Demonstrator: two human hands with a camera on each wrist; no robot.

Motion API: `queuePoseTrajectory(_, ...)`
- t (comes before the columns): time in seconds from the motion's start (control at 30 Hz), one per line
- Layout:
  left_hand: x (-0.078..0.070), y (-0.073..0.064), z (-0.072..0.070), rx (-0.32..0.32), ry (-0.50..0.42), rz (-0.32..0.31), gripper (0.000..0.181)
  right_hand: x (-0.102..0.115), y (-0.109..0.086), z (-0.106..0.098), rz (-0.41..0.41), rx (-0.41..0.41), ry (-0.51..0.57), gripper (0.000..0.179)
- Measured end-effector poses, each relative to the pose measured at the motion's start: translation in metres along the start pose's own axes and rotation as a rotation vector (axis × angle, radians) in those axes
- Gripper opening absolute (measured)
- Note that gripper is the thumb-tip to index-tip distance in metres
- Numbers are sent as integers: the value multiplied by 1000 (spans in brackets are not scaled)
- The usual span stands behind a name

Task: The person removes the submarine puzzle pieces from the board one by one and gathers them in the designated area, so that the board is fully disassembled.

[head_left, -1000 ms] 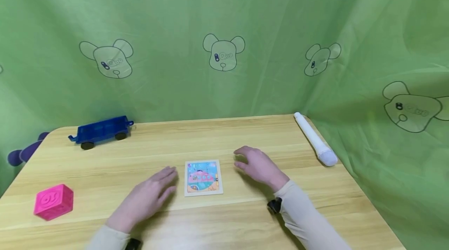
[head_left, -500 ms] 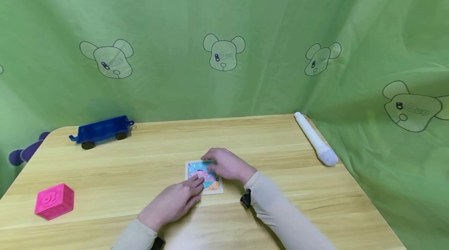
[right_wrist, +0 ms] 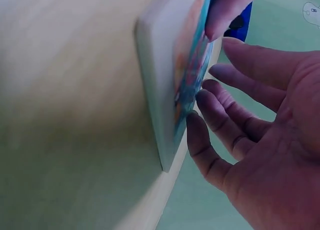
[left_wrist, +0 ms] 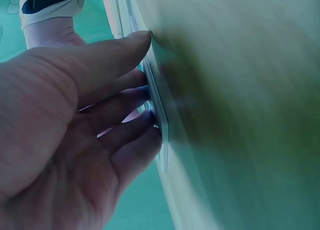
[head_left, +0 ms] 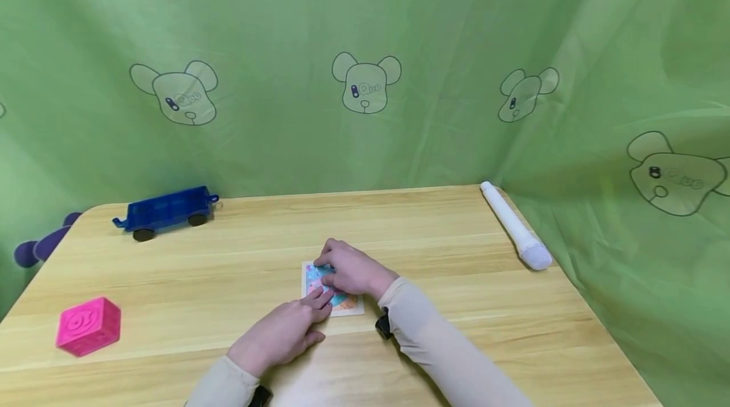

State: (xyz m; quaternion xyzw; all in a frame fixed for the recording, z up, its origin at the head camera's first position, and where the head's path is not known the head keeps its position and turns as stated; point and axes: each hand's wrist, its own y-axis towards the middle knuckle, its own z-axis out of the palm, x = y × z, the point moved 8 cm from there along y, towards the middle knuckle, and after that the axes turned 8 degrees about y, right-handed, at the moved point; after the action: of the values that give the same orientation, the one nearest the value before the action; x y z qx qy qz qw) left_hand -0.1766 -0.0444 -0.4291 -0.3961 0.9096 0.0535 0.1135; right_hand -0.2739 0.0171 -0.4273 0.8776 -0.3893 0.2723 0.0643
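Left hand (head_left: 279, 334) lays relaxed fingers on the board (head_left: 346, 303), right hand (head_left: 355, 269) loosely touching too, neither gripping!

A second ago the hands stood clear of the framed picture puzzle (head_left: 346, 303), one on each side. The left hand (head_left: 282, 331) has since moved toward the worktop's (head_left: 256, 248) right edge, its fingertips now on the puzzle. The right hand (head_left: 353, 269) has moved toward the worktop's left edge, over the puzzle, going slightly farther in the last half second.
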Motion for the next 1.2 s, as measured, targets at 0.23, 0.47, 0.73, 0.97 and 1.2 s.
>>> queuePoseTrajectory(0.23,3,-2,1,16,-77,-25,49,0,3,1,4,-20,-19,32)
queuePoseTrajectory(0.47,4,-2,1,18,-81,-28,48,0,6,2,11,-29,-10,26)
queuePoseTrajectory(0.73,4,0,2,16,-88,-34,47,-3,12,5,60,-18,-19,24)
queuePoseTrajectory(0.97,4,0,1,21,-89,-35,47,-5,13,6,93,-16,3,21)
queuePoseTrajectory(1.2,3,-1,1,24,-99,-36,48,-4,14,3,90,-19,43,22)
